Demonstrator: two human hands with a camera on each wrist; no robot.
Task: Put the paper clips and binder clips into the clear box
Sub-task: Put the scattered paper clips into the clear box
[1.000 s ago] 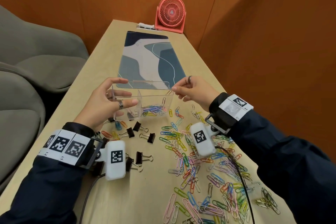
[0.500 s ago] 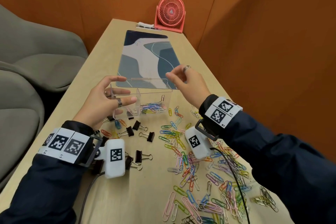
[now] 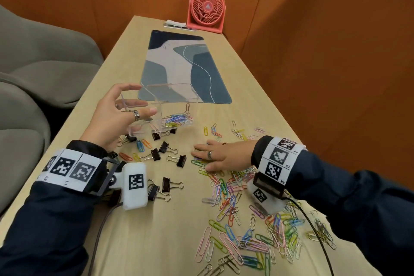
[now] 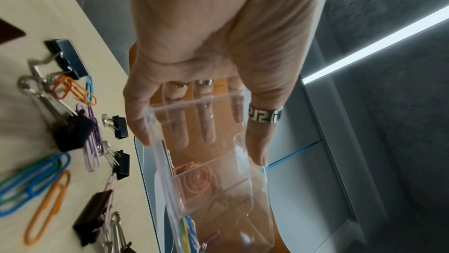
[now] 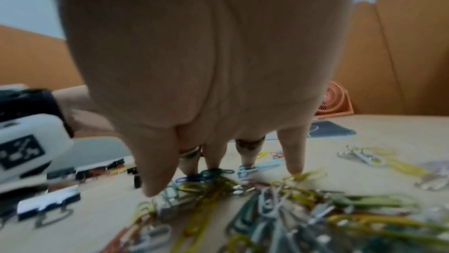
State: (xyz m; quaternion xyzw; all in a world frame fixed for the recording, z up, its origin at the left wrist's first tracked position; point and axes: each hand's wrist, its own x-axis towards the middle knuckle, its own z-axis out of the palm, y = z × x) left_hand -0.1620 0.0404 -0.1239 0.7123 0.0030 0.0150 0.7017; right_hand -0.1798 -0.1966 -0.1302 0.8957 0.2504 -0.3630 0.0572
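The clear box (image 3: 170, 105) sits mid-table, its left end held between the thumb and fingers of my left hand (image 3: 143, 99); several coloured paper clips (image 3: 177, 119) lie in its right part. In the left wrist view my left hand (image 4: 201, 149) has fingers behind the clear box (image 4: 218, 180) and the thumb on its near wall. My right hand (image 3: 202, 157) lies flat with spread fingers on the loose paper clips (image 3: 230, 188). The right wrist view shows my right hand (image 5: 218, 176) touching the paper clips (image 5: 279, 209) with its fingertips. Black binder clips (image 3: 161, 152) lie between my hands.
A patterned desk mat (image 3: 181, 67) lies behind the box and a red fan (image 3: 207, 9) stands at the table's far end. Grey chairs (image 3: 33, 51) stand beyond the table's left edge. Orange walls close in the far and right sides.
My right hand left the box's right rim and came down flat onto the paper clips near the binder clips. My left hand keeps hold of the box.
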